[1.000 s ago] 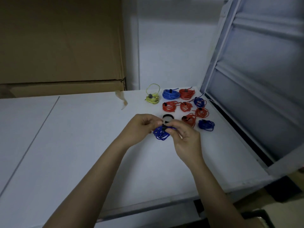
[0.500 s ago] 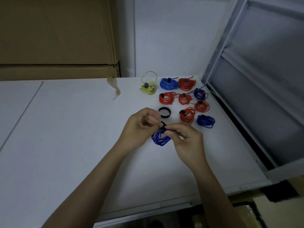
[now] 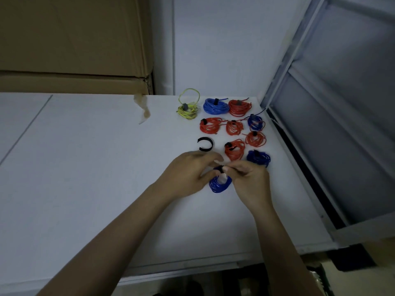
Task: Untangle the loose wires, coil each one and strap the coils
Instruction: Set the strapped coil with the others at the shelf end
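Blue wire wound into a small coil sits between the two hands, low over the white tabletop and toward its right side. The right hand curls its fingers and pinches a short black strap at the top of that coil. The left hand cups in from the other side, its fingers bent toward the same spot; whether they actually grip the strap or the wire I cannot tell, as they are blurred.

Just beyond the hands lies a loose black strap curled into an open C, alone on the surface. Beside and behind it sit the finished bundles, each bound with a dark strap: a dark blue coil near the right edge, several red coils, a brighter blue coil and, farthest left, a yellow-green coil.

The bundles crowd the table's far right corner, close against a grey metal frame that runs along that edge. To the left the tabletop stretches wide and bare. A brown cardboard box stands at the back, against a pale wall.
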{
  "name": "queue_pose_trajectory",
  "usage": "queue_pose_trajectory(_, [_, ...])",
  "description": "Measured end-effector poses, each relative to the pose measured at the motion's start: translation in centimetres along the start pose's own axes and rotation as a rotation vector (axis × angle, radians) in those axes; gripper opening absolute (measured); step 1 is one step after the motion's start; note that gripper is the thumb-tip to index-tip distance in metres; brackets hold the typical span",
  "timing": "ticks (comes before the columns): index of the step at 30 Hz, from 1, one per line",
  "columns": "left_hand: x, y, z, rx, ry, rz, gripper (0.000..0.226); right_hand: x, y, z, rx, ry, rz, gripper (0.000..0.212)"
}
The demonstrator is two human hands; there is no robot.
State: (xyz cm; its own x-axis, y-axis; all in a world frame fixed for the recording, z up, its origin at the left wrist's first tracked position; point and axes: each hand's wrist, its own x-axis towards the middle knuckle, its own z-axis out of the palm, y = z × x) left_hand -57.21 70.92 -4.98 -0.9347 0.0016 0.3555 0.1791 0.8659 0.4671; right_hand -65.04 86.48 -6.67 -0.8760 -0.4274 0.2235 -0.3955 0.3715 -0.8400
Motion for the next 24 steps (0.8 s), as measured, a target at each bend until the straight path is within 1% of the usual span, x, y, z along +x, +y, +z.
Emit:
queue_pose_trajectory(1, [0.3, 0.1, 0.2, 0.021, -0.011, -0.026, 0.029, 0.0, 0.4, -0.1, -0.080, -0.019, -0.001, 0.009])
queue_pose_trajectory(2, [0.6, 0.1, 0.4, 0.024, -0.005, -0.067, 0.028, 0.0, 0.8, -0.1, -0.152, -0.038, -0.012, 0.007])
queue_pose_trajectory(4, [0.8, -0.1, 0.6, 0.039, 0.039, -0.133, 0.026, 0.2, 1.5, -0.3, -0.312, -0.032, -0.079, 0.010])
queue_pose_trajectory(5, [0.8, -0.2, 0.7, 0.058, 0.059, -0.157, 0.024, 0.3, 1.7, -0.4, -0.376, 0.004, -0.113, 0.013])
queue_pose_trajectory(6, [0.7, -0.3, 0.7, 0.075, 0.073, -0.183, 0.023, 0.3, 1.7, -0.5, -0.377, 0.055, -0.130, 0.015])
queue_pose_trajectory(7, [0.6, -0.3, 0.6, 0.087, 0.079, -0.210, 0.022, 0.3, 1.5, -0.6, -0.321, 0.095, -0.135, 0.017])
queue_pose_trajectory(8, [0.5, -0.2, 0.6, 0.094, 0.082, -0.236, 0.022, 0.2, 1.3, -0.5, -0.244, 0.101, -0.140, 0.019])
queue_pose_trajectory(10, [0.3, -0.1, 0.5, 0.094, 0.091, -0.287, 0.021, -0.1, 0.9, -0.1, -0.199, 0.015, -0.158, 0.025])
queue_pose_trajectory(13, [0.0, 0.1, 0.4, 0.074, 0.113, -0.342, 0.020, -0.2, 1.3, 0.7, -0.268, -0.113, -0.200, 0.028])
queue_pose_trajectory(17, [-0.7, 0.3, 0.6, 0.088, 0.141, -0.398, 0.020, 0.3, 2.0, 0.0, -0.255, -0.102, -0.188, 0.023])
queue_pose_trajectory(19, [-1.2, 0.4, 0.7, 0.115, 0.172, -0.436, 0.021, 0.5, 2.0, -0.6, -0.293, -0.097, -0.207, 0.021])
queue_pose_trajectory(21, [-2.0, 0.6, 0.7, 0.162, 0.209, -0.473, 0.022, 0.4, 1.6, -0.7, -0.352, -0.049, -0.305, 0.020])
queue_pose_trajectory(24, [-3.4, 0.4, 0.2, 0.263, 0.270, -0.530, 0.023, 0.8, -0.1, -0.1, -0.354, 0.042, -0.493, 0.019])
